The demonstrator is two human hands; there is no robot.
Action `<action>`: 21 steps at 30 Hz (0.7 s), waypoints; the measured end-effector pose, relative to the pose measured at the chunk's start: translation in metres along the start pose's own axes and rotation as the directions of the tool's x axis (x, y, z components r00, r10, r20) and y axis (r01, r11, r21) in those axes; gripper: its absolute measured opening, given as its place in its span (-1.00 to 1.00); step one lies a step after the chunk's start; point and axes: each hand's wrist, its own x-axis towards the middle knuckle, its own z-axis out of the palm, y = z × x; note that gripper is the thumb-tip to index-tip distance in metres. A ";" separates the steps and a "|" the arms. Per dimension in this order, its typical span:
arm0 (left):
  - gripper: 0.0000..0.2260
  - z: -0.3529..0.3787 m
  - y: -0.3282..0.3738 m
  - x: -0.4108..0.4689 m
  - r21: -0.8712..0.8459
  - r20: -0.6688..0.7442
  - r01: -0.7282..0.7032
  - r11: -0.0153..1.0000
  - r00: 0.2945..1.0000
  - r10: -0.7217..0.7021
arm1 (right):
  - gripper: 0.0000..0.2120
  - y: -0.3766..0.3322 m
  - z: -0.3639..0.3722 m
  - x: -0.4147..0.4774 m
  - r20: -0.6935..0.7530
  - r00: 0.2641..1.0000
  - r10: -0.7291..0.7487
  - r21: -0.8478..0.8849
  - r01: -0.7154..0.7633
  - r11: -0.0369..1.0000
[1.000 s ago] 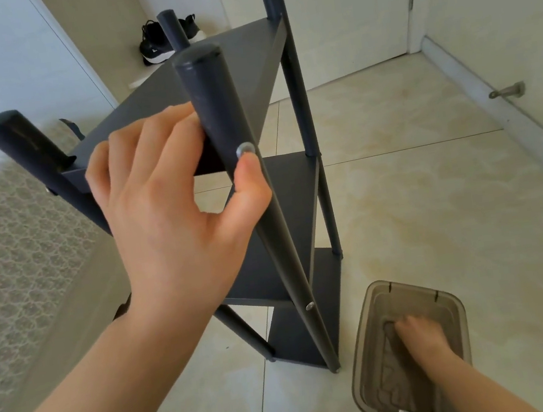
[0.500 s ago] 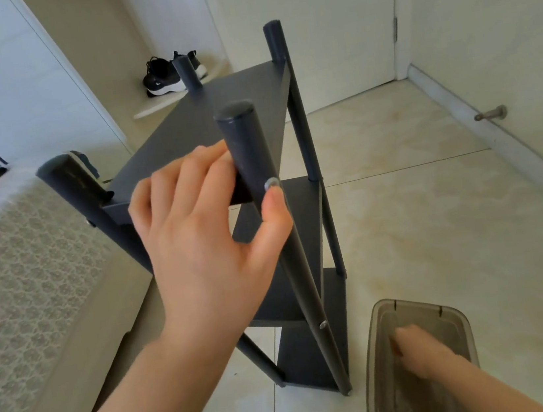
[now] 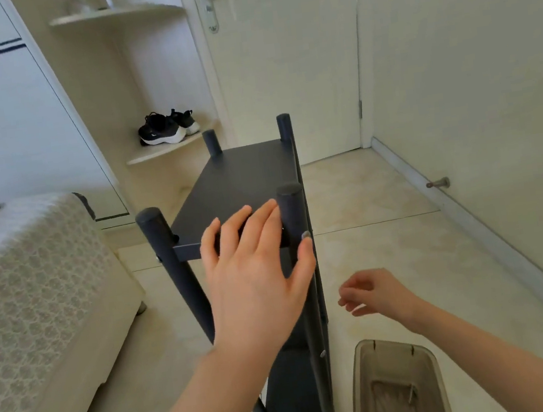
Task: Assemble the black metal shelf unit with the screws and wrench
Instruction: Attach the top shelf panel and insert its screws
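Blur hides whatever the right hand pinches.

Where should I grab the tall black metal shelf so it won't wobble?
Probably grab the near right round post of the black metal shelf just under its cap, coming from your side. It stands upright, bare and round, so fingers wrap it, as the left hand does.
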 end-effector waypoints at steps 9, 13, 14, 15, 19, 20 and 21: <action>-0.52 -0.005 0.001 0.001 -0.012 0.017 0.031 0.999 0.999 -0.031 | -0.77 -0.097 0.048 -0.044 0.039 0.999 0.001 0.254 -0.011 0.967; -0.51 -0.008 -0.004 0.004 -0.032 0.013 0.100 0.994 0.995 -0.100 | -0.74 -0.107 0.061 -0.043 0.064 0.996 0.067 0.330 -0.085 0.940; -0.52 -0.009 -0.006 0.006 -0.038 0.017 0.118 0.992 0.993 -0.118 | -0.74 -0.109 0.062 -0.041 0.072 0.995 0.074 0.339 -0.094 0.936; -0.52 -0.009 -0.009 0.007 -0.045 0.020 0.134 0.990 0.991 -0.133 | -0.73 -0.112 0.064 -0.039 0.083 0.994 0.076 0.335 -0.100 0.937; -0.53 -0.014 -0.028 0.010 -0.053 0.017 0.176 0.983 0.984 -0.175 | -0.70 -0.128 0.072 -0.030 0.157 0.986 0.055 0.219 -0.089 0.972; -0.52 -0.016 -0.033 0.012 -0.051 0.016 0.182 0.982 0.983 -0.181 | -0.70 -0.133 0.073 -0.028 0.176 0.983 0.051 0.191 -0.085 0.978; -0.51 -0.018 -0.038 0.013 -0.046 0.017 0.186 0.981 0.983 -0.185 | -0.71 -0.139 0.075 -0.025 0.191 0.980 0.047 0.172 -0.081 0.982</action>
